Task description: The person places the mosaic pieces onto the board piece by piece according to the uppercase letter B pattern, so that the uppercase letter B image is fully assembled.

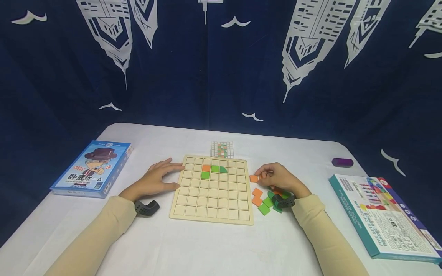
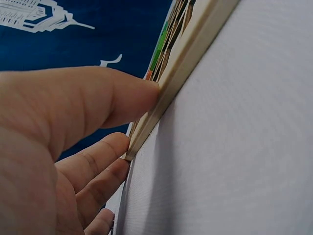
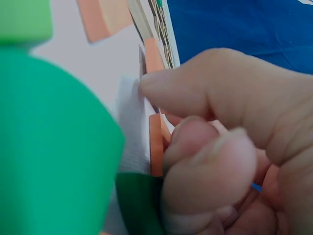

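A wooden grid board (image 1: 211, 220) lies flat on the table. Set in its upper cells are an orange square tile (image 1: 206, 168), two green square tiles (image 1: 215, 168) and a dark green quarter-round tile (image 1: 223, 170). My left hand (image 1: 157, 179) has its fingers extended and touches the board's left edge with thumb and fingertips. Just off the right edge, my right hand (image 1: 279, 178) pinches an orange square tile (image 1: 253, 178). A second orange tile (image 3: 156, 144) is by its curled fingers in the right wrist view; whether they hold it is unclear.
Loose orange and green tiles (image 1: 264, 209) lie below my right hand, partly hidden by the wrist. Behind the board is a pattern card (image 1: 222, 149). A blue game box (image 1: 91, 168) is left; a teal-edged box (image 1: 386, 214) and purple case (image 1: 342, 162) are right.
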A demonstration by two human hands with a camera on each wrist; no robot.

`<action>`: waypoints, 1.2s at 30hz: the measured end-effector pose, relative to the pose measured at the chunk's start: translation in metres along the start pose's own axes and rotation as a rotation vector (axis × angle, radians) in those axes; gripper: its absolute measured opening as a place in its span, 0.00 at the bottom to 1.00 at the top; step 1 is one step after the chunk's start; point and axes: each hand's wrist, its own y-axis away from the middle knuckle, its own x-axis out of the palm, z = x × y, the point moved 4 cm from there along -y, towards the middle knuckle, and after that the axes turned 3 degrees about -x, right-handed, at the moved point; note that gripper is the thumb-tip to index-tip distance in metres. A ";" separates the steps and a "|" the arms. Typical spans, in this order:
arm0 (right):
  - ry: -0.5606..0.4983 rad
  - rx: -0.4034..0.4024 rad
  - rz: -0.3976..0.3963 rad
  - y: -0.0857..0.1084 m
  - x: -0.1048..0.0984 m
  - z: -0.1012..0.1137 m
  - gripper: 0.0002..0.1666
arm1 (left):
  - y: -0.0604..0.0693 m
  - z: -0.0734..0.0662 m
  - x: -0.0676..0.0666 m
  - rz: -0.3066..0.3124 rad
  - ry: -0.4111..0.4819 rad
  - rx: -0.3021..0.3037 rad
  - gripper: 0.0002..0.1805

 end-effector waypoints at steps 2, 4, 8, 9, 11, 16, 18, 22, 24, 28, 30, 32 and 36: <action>0.001 -0.003 -0.001 0.000 0.000 0.002 0.15 | 0.000 -0.001 0.000 0.000 0.000 -0.002 0.37; 0.000 -0.014 -0.002 0.000 -0.001 0.004 0.15 | 0.001 -0.001 0.000 -0.001 0.001 -0.003 0.37; 0.002 -0.045 -0.024 0.000 -0.002 0.010 0.16 | 0.001 -0.001 -0.001 0.000 0.000 0.001 0.36; 0.008 -0.056 -0.031 0.000 -0.002 0.011 0.15 | 0.001 -0.001 -0.001 -0.001 0.000 0.000 0.36; 0.025 -0.073 -0.046 0.000 -0.003 0.014 0.15 | 0.001 -0.001 -0.001 -0.001 -0.001 -0.001 0.36; 0.039 -0.095 -0.056 0.001 -0.001 0.024 0.13 | 0.000 0.000 0.000 -0.002 0.001 -0.006 0.37; 0.025 -0.090 -0.051 0.002 0.001 0.028 0.13 | 0.000 0.001 0.000 -0.003 0.000 -0.004 0.37; -0.030 -0.072 -0.032 0.001 0.007 0.036 0.15 | 0.001 0.001 0.000 -0.004 -0.004 -0.006 0.36; -0.072 -0.064 -0.022 0.001 0.012 0.040 0.16 | 0.001 0.000 -0.001 -0.005 -0.006 -0.008 0.36; -0.165 -0.056 -0.005 0.000 0.022 0.048 0.17 | 0.002 -0.001 -0.001 -0.006 -0.003 -0.011 0.36; -0.208 -0.054 -0.006 0.000 0.027 0.051 0.17 | 0.002 -0.002 -0.001 -0.005 0.001 -0.012 0.36; -0.247 -0.041 -0.010 -0.001 0.032 0.053 0.16 | 0.002 -0.002 -0.001 -0.002 0.005 -0.017 0.37; -0.303 -0.018 -0.009 -0.004 0.042 0.058 0.17 | 0.001 -0.001 0.000 0.000 0.005 -0.019 0.37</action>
